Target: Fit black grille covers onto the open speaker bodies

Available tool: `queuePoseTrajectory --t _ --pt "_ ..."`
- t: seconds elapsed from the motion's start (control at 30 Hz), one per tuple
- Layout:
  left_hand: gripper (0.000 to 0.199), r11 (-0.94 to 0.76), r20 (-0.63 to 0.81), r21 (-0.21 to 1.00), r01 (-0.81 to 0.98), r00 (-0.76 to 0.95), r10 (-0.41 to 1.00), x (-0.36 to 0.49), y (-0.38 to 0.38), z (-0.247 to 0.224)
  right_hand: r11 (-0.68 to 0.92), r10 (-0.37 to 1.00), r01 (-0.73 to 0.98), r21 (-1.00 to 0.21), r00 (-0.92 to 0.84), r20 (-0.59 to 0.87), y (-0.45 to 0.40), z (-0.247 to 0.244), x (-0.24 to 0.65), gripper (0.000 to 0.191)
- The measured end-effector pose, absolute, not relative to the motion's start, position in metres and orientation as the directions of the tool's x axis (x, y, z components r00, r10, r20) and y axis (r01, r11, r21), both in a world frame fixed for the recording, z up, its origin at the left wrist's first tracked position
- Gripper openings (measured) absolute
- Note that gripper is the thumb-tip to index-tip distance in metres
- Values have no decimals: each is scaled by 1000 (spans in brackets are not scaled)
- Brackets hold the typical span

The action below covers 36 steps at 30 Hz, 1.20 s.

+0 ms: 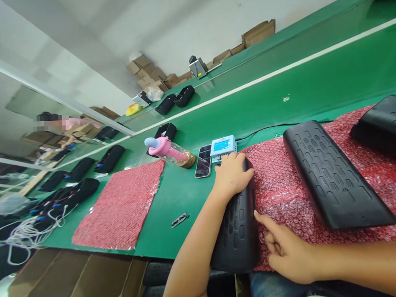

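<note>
A black speaker housing [238,234] with oval slots lies at the table's front edge, partly over the bubble wrap. My left hand [232,175] is closed over its far end, thumb on the right side, and the fingertips reach the far edge near a small light-blue meter [223,146] with a lit screen. My right hand [288,252] touches the housing's right side with its outstretched index finger; the other fingers are loosely curled and hold nothing. A second black speaker housing [330,173] rests on the red bubble wrap [275,193] to the right.
Beyond my left hand are a phone [203,161] and a pink-lidded bottle [172,152]. A small control strip [179,219] and another bubble-wrap sheet [121,204] lie left. White cables [31,232] and black units sit farther left. A third housing [384,127] is at right. A person [70,123] is in the background.
</note>
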<state>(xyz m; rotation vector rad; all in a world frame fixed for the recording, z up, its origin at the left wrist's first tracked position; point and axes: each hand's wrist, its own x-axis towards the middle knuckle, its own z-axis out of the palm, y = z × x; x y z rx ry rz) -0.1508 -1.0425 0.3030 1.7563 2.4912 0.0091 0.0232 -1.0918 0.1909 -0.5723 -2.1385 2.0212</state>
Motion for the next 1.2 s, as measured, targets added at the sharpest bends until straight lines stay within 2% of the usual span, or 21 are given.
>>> queuePoseTrajectory --t 0.13,0.47,1.2 --pt "30 329 -66 73 942 -324 944 -152 -1043 303 -60 292 209 -976 -931 -217 -1085 198 24 94" --pt "32 332 -67 84 940 -327 943 -153 -1043 302 -144 271 202 -969 -934 -235 -1083 195 24 93" --pt "34 320 -56 89 943 -316 947 -155 -1043 299 -49 226 242 -969 -942 -247 -1076 204 22 95"
